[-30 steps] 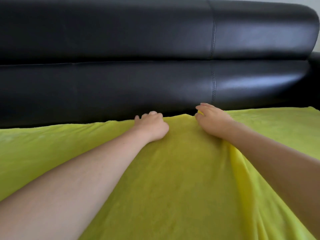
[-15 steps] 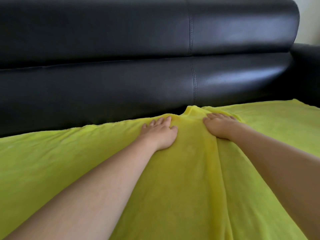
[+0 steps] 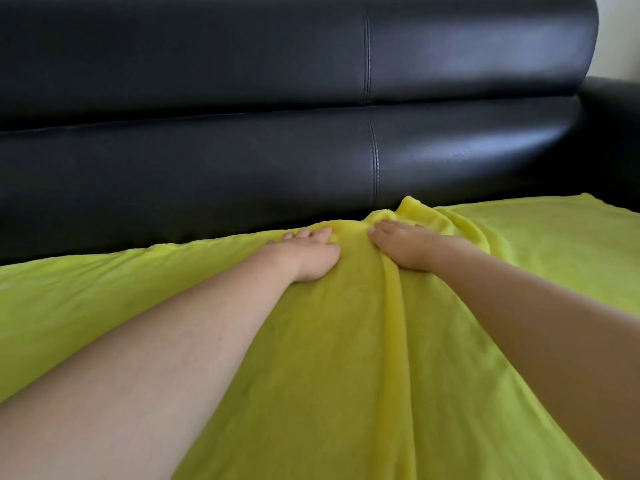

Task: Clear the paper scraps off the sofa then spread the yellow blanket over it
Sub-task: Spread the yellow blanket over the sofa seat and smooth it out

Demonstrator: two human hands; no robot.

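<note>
The yellow blanket [image 3: 346, 358] lies over the seat of the black leather sofa [image 3: 242, 150], reaching its backrest. My left hand [image 3: 308, 252] rests flat on the blanket near its far edge, fingers straight and pointing at the backrest. My right hand [image 3: 405, 242] lies beside it, fingers extended and pressing on a bunched ridge of blanket that rises against the backrest by the seam. A fold runs down the blanket between my arms. No paper scraps show.
The sofa's black armrest [image 3: 613, 133] stands at the far right, with a pale wall [image 3: 620, 32] behind it. The padded backrest fills the top of the view.
Both hands went from curled at the blanket's far edge to flat on it. The blanket has bunched up higher against the backrest, and the view has shifted right.
</note>
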